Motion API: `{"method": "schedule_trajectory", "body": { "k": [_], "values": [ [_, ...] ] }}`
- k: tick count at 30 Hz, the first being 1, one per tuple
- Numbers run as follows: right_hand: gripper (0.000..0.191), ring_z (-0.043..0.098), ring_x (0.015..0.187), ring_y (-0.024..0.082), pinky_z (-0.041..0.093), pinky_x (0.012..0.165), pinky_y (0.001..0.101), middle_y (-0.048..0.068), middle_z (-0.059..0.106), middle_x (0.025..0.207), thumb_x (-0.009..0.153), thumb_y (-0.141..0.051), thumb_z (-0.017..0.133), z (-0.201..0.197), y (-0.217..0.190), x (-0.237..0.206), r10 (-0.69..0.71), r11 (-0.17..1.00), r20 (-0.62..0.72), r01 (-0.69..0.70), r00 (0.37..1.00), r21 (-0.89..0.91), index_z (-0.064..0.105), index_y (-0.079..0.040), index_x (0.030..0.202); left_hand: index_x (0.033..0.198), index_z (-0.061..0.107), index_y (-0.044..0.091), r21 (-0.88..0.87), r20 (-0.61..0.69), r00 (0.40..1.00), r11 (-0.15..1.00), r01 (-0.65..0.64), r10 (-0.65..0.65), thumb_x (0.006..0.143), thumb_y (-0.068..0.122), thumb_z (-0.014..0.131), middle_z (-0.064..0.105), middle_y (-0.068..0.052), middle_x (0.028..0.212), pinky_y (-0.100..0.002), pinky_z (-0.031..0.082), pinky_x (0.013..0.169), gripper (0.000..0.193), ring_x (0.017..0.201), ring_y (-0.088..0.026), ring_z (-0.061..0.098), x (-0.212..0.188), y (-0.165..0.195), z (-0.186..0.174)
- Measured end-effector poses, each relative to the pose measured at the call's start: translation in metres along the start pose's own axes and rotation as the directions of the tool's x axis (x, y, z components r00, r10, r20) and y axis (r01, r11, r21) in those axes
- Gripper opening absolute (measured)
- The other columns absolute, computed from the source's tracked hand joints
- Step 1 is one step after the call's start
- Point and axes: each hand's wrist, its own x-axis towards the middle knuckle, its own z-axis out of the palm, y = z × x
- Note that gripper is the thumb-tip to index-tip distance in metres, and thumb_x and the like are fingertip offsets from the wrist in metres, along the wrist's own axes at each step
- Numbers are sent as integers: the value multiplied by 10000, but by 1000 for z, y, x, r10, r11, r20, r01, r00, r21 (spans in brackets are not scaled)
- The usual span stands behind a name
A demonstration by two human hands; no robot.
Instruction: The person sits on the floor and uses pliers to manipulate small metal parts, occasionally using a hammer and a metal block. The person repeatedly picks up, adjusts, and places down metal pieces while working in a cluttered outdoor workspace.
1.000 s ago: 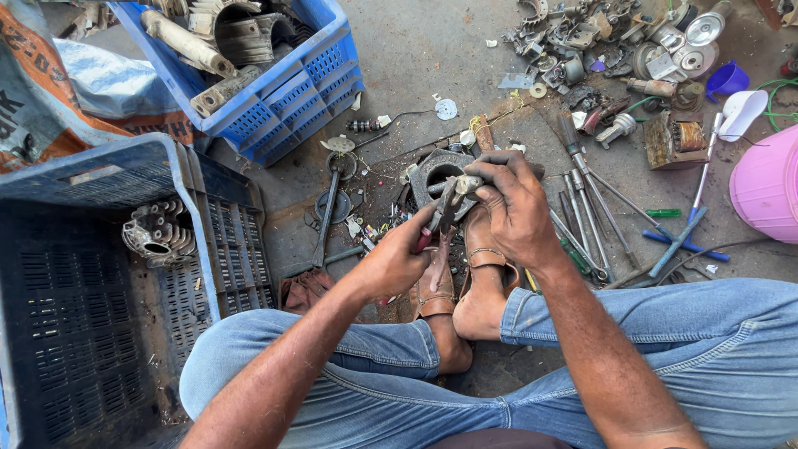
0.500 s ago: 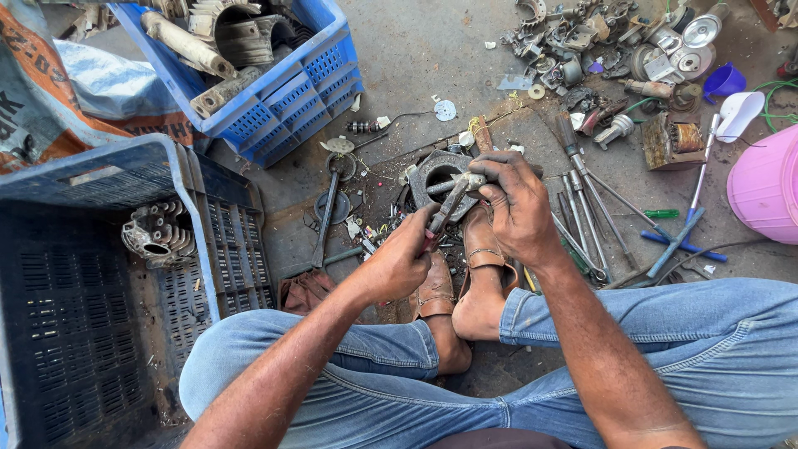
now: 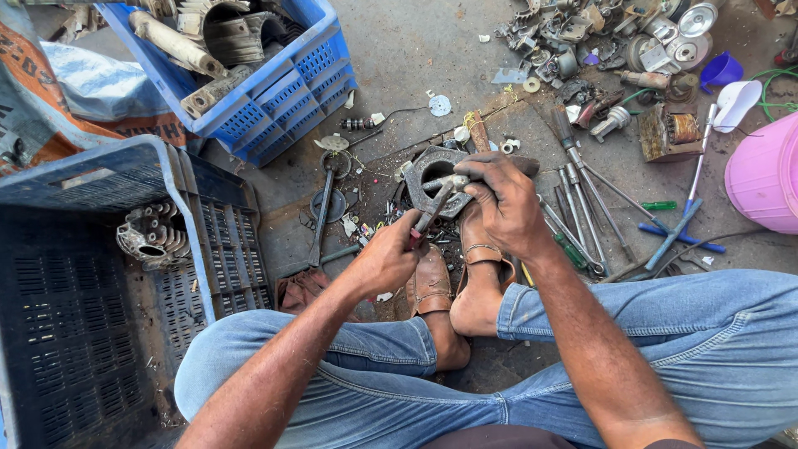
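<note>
Grey ring-shaped metal housing (image 3: 432, 179) lay on floor just beyond sandalled feet – grimy, round hole facing up. Right hand (image 3: 505, 206) clamped on housing rim; left hand (image 3: 389, 259) closed on pliers (image 3: 428, 214), long axis slanting up-right into housing. Left of housing, dark blue crate (image 3: 179, 199) held finned part (image 3: 152, 237); beyond it, blue crate (image 3: 287, 83) held scrap castings

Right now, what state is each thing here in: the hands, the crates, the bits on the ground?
Left hand: closed on red-handled pliers.
Right hand: pressing on a round metal housing.
Round metal housing: on the ground by the feet, hollow side up.
Far blue crate: full of metal parts.
Near blue crate: holds one finned metal part.
Pink bucket: upright, partly out of frame.
Screwdrivers: lying loose on the ground.
</note>
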Motion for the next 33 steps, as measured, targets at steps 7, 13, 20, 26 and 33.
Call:
{"method": "schedule_trajectory", "body": {
  "k": [7,13,20,26,33],
  "values": [
    [311,698,1155,260,555,1005,365,138,710,1217,944,14,671,-6,10,-1,50,989,101,-63,994,136,646,-16,1252,1069,486,-23,54,-11,999,997,49,-48,847,90,583,642,-242,847,-508,485,755,268,838,-408,637,0,12,0],
    [289,719,1040,182,581,925,319,119,748,1130,950,-10,685,1,22,-7,241,949,59,-248,969,193,670,-20,1239,1158,614,-14,-137,123,967,961,240,-224,786,101,672,678,-158,886,-385,543,726,394,812,-248,654,2,16,0],
    [285,725,1018,155,589,901,299,112,767,1112,945,-35,712,5,33,-11,327,911,65,-333,943,241,691,-20,1228,1251,586,-35,-496,360,862,710,500,-356,809,80,617,711,-130,981,-342,549,672,458,809,-200,666,2,-3,3],
    [274,724,1026,160,581,899,301,110,769,1098,923,-45,748,1,30,-8,226,947,91,-240,970,212,707,-19,1192,1369,544,13,-556,338,852,645,524,-401,809,75,646,673,-140,1119,-329,578,749,572,906,-168,685,-3,-6,4],
    [288,719,1035,155,586,900,294,102,755,1118,916,-40,753,2,24,-8,233,945,69,-242,970,219,703,-26,1199,1288,566,9,-450,301,872,748,487,-387,825,117,627,685,-104,935,-361,554,605,480,718,-200,652,-1,6,4]
  ]
}}
